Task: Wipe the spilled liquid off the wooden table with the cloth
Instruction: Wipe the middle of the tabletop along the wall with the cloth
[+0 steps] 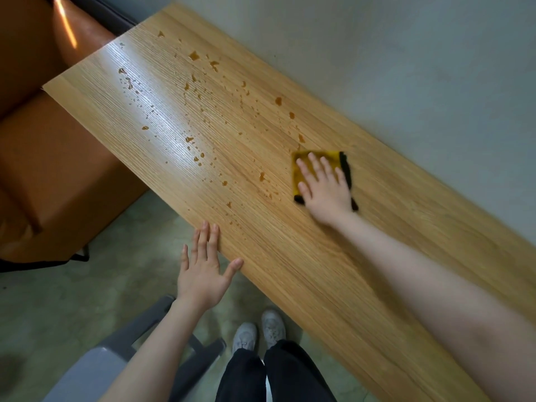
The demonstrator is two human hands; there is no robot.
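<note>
A long wooden table (290, 256) runs along the wall. Amber drops and small puddles of spilled liquid (200, 117) are scattered over its far half, from the far end to about the middle. A folded yellow cloth with a black edge (298, 175) lies flat near the wall side of the table. My right hand (324, 187) presses down on it with straight, spread fingers. My left hand (203, 268) rests open at the near edge of the table, fingertips on the wood, and holds nothing.
An orange-brown seat (43, 158) stands against the far left end of the table. A grey chair (116, 361) is at my lower left. My legs and grey shoes (258, 332) are on the greenish floor below the table edge. The pale wall (406, 68) borders the table's right side.
</note>
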